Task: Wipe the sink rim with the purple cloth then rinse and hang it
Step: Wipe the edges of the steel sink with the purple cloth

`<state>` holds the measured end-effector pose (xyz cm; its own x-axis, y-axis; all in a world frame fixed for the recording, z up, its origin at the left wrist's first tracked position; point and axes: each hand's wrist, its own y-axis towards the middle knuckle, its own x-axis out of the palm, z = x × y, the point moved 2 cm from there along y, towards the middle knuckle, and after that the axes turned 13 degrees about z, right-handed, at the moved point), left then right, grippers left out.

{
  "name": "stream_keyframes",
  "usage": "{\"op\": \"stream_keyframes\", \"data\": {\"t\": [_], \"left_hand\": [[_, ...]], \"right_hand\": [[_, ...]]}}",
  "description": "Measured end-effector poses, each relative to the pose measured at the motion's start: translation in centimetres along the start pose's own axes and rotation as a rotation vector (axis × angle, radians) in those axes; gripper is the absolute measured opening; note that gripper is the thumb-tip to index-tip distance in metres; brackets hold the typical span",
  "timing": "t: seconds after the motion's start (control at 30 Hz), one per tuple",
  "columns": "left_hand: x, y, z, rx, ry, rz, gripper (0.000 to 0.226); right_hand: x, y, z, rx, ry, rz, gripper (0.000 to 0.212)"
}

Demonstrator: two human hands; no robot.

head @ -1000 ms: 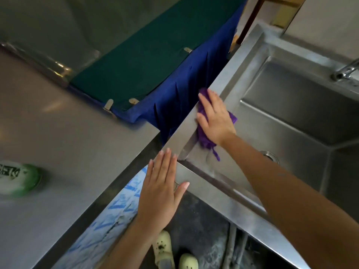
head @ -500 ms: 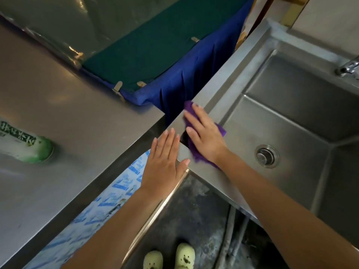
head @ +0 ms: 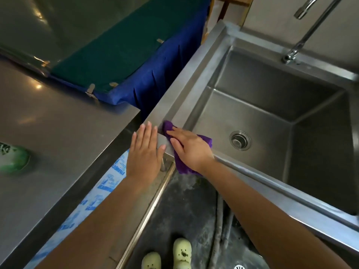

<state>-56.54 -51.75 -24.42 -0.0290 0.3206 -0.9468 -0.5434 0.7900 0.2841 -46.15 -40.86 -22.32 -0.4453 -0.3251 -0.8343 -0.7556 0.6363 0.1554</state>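
Two hands met at the sink's near-left corner. At nine o'clock a green bottle point(head: 14, 160) lay untouched on the steel counter point(head: 58, 133). Just left of centre, the left hand point(head: 144, 154) rested flat on the corner edge, fingers straight, grasping nothing. At its three o'clock, the right hand point(head: 189, 148) pressed the purple cloth point(head: 182, 166) onto the sink rim point(head: 186, 78), palm down and fingers extended rather than curled round it. The cloth was bunched beneath the palm and spilled over the front edge toward six o'clock. Within the last second that hand and cloth had slid down the left rim from about twelve o'clock to this corner, so that side looked covered. I judged the other sides still due. The drain point(head: 240, 140) sat at the cloth's three o'clock and the tap point(head: 308, 30) at one o'clock, with no water running; rinsing and hanging had not begun.
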Motion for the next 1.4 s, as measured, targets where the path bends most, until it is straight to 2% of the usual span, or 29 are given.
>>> {"op": "stream_keyframes", "data": {"t": [0.2,0.37,0.5,0.77,0.97,1.23,1.4], "left_hand": [[-0.3,0.2,0.8,-0.015,-0.057,-0.012,0.071],[-0.1,0.5,4.2,0.180,-0.121,-0.102,0.080],[0.5,0.1,8.4,0.389,-0.156,-0.129,0.075],[1.1,-0.2,9.5,0.335,-0.085,-0.095,0.054],[1.3,-0.3,9.7,0.330,-0.062,-0.079,0.053],[1.6,-0.2,9.8,0.340,-0.066,-0.046,0.052],[1.4,-0.3,9.7,0.342,-0.057,-0.073,0.059]], "right_hand": [[-0.4,-3.6,-0.2,0.117,-0.154,0.276,0.036],[-2.0,-6.5,1.1,0.186,-0.274,0.365,0.033],[-3.4,-9.3,3.3,0.269,-0.349,0.423,0.030],[-7.5,-15.3,8.9,0.391,-0.393,0.570,0.027],[-6.3,-14.4,7.5,0.569,-0.458,0.689,0.023],[-3.5,-10.2,3.9,0.497,-0.396,0.597,0.024],[-4.0,-10.7,4.5,0.387,-0.351,0.536,0.029]]}}
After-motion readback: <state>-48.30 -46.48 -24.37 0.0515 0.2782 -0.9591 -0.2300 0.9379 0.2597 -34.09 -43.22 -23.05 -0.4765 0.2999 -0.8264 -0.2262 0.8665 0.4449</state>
